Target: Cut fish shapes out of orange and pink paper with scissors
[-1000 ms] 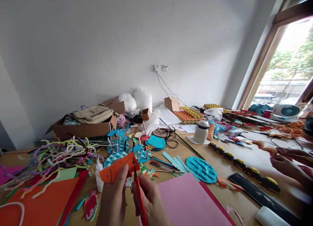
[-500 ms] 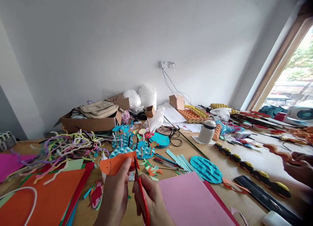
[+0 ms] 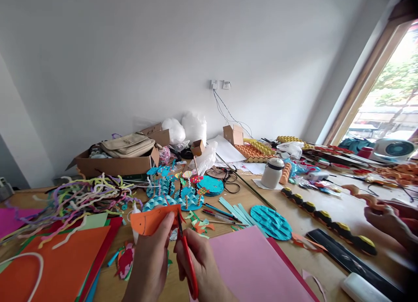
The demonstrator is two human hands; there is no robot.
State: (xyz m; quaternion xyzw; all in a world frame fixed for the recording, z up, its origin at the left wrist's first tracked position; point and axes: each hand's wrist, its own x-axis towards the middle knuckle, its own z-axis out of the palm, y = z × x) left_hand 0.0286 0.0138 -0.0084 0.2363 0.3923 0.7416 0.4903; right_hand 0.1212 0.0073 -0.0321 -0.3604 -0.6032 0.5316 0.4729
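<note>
My left hand (image 3: pixel 159 245) pinches an orange paper piece (image 3: pixel 146 221) between thumb and fingers; the piece has a small eye dot and a curved line drawn near its left end. In my right hand (image 3: pixel 199 260) are red-handled scissors (image 3: pixel 188 258), their dark blades pointing up at the right end of the orange paper. How far the blades are apart is hard to tell. Just beyond my hands stand blue wavy bases (image 3: pixel 187 199) with paper fish on twisted stems. Pink paper (image 3: pixel 251 267) lies right of my right hand.
Orange sheets (image 3: pixel 55 258) and tangled pipe cleaners (image 3: pixel 94 197) lie left. A glue bottle (image 3: pixel 135 228) stands behind the orange piece. Right are a blue disc (image 3: pixel 271 223), a white jar (image 3: pixel 272 173), a black-yellow egg-carton strip (image 3: pixel 323 216) and another person's hands (image 3: pixel 388 221).
The view has shifted slightly, so most things sit a little further left. A thin orange sliver now sticks up above the held paper. My hands keep their grips.
</note>
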